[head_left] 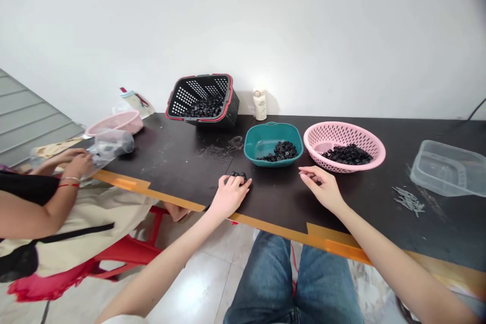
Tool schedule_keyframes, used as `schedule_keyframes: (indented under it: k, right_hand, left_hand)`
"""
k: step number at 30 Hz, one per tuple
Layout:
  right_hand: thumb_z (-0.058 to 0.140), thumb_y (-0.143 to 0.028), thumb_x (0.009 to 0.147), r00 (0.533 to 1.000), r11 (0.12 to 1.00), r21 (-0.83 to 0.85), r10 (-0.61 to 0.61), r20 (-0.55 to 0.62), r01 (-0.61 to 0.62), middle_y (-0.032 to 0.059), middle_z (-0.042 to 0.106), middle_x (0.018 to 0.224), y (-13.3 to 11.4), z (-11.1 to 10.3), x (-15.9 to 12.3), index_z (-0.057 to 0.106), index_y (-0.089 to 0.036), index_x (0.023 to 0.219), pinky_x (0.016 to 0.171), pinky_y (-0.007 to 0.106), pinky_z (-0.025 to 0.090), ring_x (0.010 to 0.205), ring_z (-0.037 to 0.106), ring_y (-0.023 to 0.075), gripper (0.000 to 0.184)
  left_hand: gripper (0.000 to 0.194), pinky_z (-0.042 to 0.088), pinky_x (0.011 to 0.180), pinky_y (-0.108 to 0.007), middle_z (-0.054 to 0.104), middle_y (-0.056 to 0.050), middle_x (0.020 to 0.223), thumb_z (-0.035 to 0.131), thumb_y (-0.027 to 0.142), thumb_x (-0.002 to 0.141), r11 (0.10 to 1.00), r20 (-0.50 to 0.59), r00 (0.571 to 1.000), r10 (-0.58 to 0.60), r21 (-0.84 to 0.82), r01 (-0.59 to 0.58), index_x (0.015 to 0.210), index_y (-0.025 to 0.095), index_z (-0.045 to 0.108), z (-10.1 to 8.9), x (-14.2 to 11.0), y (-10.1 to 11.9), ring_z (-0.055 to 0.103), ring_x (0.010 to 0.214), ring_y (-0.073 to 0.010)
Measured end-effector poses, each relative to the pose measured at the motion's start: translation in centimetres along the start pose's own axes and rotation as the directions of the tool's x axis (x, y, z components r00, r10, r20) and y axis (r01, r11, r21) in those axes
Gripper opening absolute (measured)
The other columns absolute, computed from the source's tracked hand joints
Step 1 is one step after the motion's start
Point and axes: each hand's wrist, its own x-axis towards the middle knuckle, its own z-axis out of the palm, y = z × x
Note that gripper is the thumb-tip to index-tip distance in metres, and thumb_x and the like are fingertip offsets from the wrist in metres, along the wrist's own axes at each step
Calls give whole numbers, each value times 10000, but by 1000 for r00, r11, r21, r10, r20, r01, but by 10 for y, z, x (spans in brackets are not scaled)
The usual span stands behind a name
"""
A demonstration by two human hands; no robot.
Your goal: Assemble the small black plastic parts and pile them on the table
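My left hand rests on the dark table near its front edge, fingers curled round several small black round parts. Just in front of the pink basket, my right hand hovers low with thumb and fingertips brought together; whatever they hold, if anything, is too small to make out. A teal basin stands between and beyond my hands, with a heap of black ring-like parts in it. Loose black pieces lie inside the pink perforated basket.
A black basket with red trim leans tilted at the back, holding more black parts. Near it stands a white bottle. Thin grey strips lie beside a clear tub. At left, a co-worker's hands handle a clear plastic bag.
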Motion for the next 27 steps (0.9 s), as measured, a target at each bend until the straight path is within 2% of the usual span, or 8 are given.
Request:
schedule_keyframes:
  k: [4,7,9,11,12,15,20,27]
  right_hand:
    - [601,-383,850,997,998,29,60,-48,-59,79,686,926,7,-3,4,667,-192,1045,669,325,514,784,622,191,281]
    - [617,-414,830,995,996,34,86,-50,-85,80,697,912,1,-12,10,677,-187,1035,676,328,530,793,640,202,312]
    - [617,-425,827,996,996,1,92,-19,-92,80,700,919,-8,-25,12,680,-187,1037,675,322,527,802,641,205,323]
    - [612,-437,828,995,992,-72,104,5,-104,75,703,916,-18,-43,11,684,-193,1040,653,310,515,763,632,193,331]
    - [610,-446,827,993,986,-121,116,8,-115,69,706,904,-22,-54,10,686,-198,1041,631,303,506,713,620,179,336]
    - [604,-494,815,986,949,-268,166,-30,-168,54,708,842,-27,-94,-2,698,-204,1030,545,282,468,556,545,135,373]
    - [584,-543,804,955,860,-415,259,-147,-297,50,696,796,-10,-163,-33,699,-199,1025,523,277,447,528,532,133,425]
    - [557,-462,816,910,706,-578,363,-200,-409,54,711,803,26,-219,-66,702,-200,992,691,311,477,716,633,201,347]
  left_hand:
    - [355,323,925,-426,597,-102,1009,428,328,953,999,-124,992,-9,-36,5,1262,219,565,-14,19,-26,544,970,-225]
    - [382,372,904,-382,590,-121,1067,412,341,951,993,-247,963,-106,-70,91,1269,180,551,-33,61,-44,537,1028,-235]
    - [373,399,900,-332,596,-101,1112,421,363,942,992,-144,987,-78,-113,62,1239,190,568,-44,98,-46,547,1041,-217]
    - [342,403,910,-300,607,-74,1174,433,366,929,991,143,990,-17,-126,35,1187,223,607,-47,135,-39,551,1083,-210]
    - [328,410,899,-288,620,-62,1182,453,369,916,992,325,946,-11,-115,52,1159,235,628,-46,153,-32,560,1084,-210]
    - [225,450,782,-262,716,-64,970,619,351,799,992,552,834,-14,-96,80,933,208,730,-31,194,-14,638,914,-216]
    - [162,464,700,-245,735,-71,756,699,234,696,990,672,740,-34,-80,118,832,163,751,-11,222,-5,662,726,-193]
    - [291,472,737,-242,738,-51,836,720,236,636,989,651,759,-38,-84,122,924,203,727,-5,223,-13,663,834,-216]
